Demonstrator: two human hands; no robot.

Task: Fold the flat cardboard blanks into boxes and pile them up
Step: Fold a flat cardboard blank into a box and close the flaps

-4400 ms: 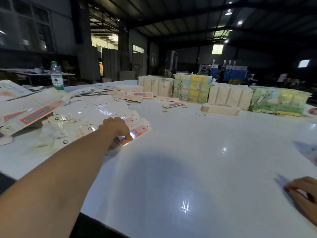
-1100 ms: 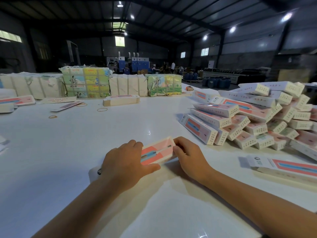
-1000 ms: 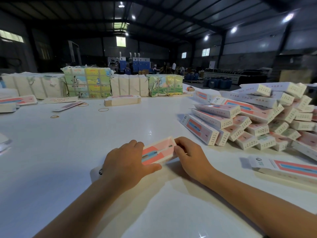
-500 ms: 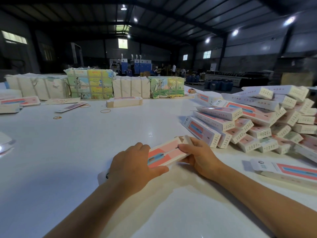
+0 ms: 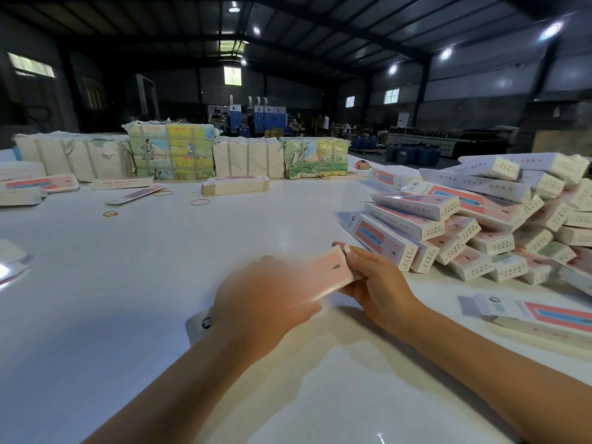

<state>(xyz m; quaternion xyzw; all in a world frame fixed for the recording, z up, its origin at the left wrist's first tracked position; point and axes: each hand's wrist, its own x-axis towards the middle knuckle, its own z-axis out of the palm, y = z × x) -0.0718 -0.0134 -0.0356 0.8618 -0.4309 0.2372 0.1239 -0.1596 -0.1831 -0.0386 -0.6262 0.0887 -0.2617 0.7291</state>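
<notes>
A pink-and-white cardboard blank (image 5: 326, 274) is held between both hands just above the white table (image 5: 160, 267), its far end tilted up. My left hand (image 5: 259, 302) covers and grips its near end; the hand is motion-blurred. My right hand (image 5: 378, 283) holds the far end, with its fingers at the small end flap. A heap of folded boxes (image 5: 480, 219) lies on the table to the right. One more box (image 5: 544, 318) lies alone at the near right.
Tied bundles of flat blanks (image 5: 173, 155) stand in a row along the table's far edge. A short stack of blanks (image 5: 235, 184), loose blanks (image 5: 38, 184) and rubber bands (image 5: 200, 202) lie at the back left. People stand far off in the dark hall.
Since 4.4 s ago I took a blank from the left pile to the table's middle. Over the last second both hands raised and turned it, and the right hand moved onto the end flap.
</notes>
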